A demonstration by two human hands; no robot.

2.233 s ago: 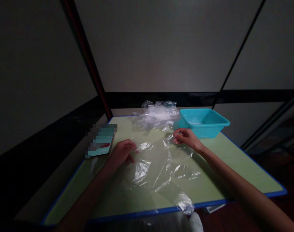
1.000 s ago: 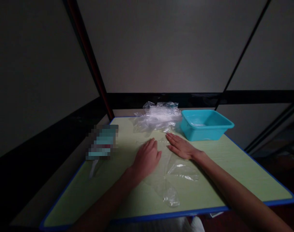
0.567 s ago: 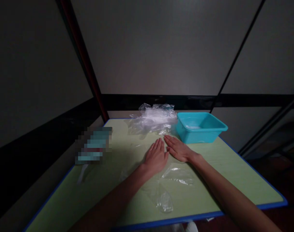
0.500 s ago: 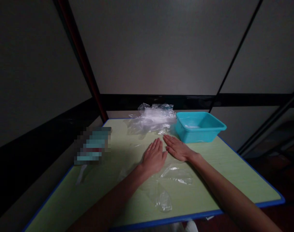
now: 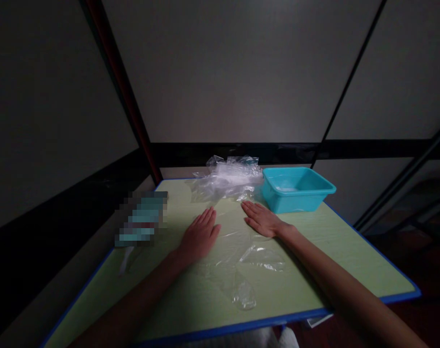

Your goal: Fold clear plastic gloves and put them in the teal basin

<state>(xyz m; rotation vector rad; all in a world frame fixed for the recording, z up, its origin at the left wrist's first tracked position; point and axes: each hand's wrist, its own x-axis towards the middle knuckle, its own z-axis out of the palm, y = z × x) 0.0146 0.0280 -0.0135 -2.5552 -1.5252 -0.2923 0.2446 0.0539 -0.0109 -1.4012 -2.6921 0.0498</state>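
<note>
Clear plastic sheet [image 5: 237, 251]: on table [image 5: 314, 251], between and nearer than hands; long axis indistinct | Left hand [image 5: 200, 234], right hand [image 5: 261, 220]: flattened, palms down, right farther

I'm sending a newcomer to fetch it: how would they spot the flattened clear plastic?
Find the pale green table with the blue edge. Between the left hand and the right hand, reaching toward the near edge, lies the clear plastic. It is see-through and mostly flat, unlike the crumpled whitish plastic heap behind it.
</note>
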